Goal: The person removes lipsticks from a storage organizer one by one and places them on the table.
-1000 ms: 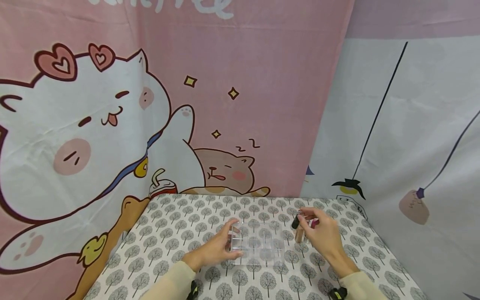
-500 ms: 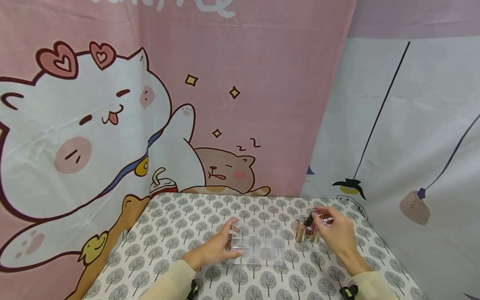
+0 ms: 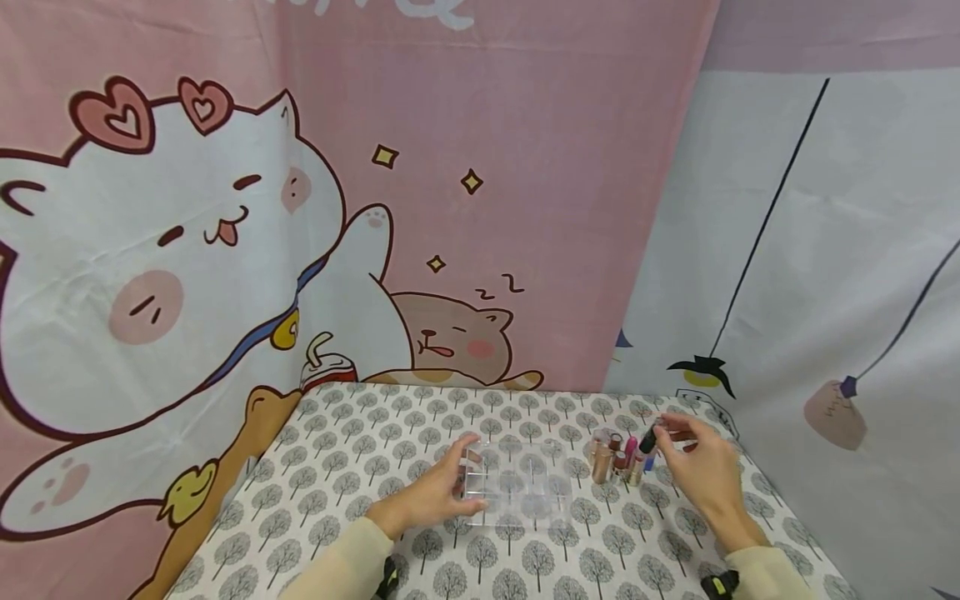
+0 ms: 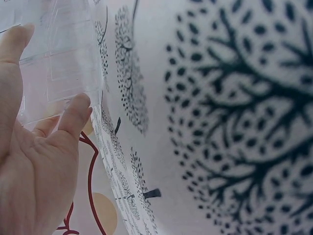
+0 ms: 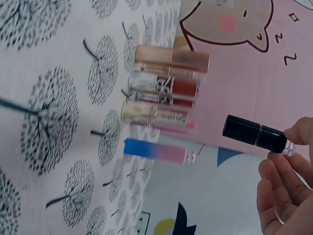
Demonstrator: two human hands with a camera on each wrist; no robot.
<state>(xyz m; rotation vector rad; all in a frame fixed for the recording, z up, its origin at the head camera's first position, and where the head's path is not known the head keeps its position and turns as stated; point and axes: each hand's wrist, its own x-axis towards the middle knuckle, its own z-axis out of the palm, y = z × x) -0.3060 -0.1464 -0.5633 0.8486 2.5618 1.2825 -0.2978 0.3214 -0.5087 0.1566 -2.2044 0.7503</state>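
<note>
My left hand (image 3: pixel 423 502) holds the left end of a clear plastic compartment box (image 3: pixel 525 487), thumb on the near side and fingers on the far side. In the left wrist view the same box (image 4: pixel 68 58) shows between thumb and fingers. My right hand (image 3: pixel 705 471) pinches a black lipstick tube (image 5: pixel 254 133) by its clear-tipped end, tilted and held above the table. Beside it several lip tubes stand upright: a rose-gold one (image 5: pixel 171 58), clear-and-red ones (image 5: pixel 186 88), a gold one (image 5: pixel 138 113) and a blue-to-pink one (image 5: pixel 154 151).
A white cloth printed with grey trees (image 3: pixel 360 467) covers the table. Behind it hangs a pink cartoon curtain (image 3: pixel 555 208), with a pale curtain (image 3: pixel 750 250) at the right. The standing tubes lie just right of the box.
My right hand has carried the black lipstick tube to the right, past the standing tubes, which are now more fully seen. My left hand and the box have stayed in place.
</note>
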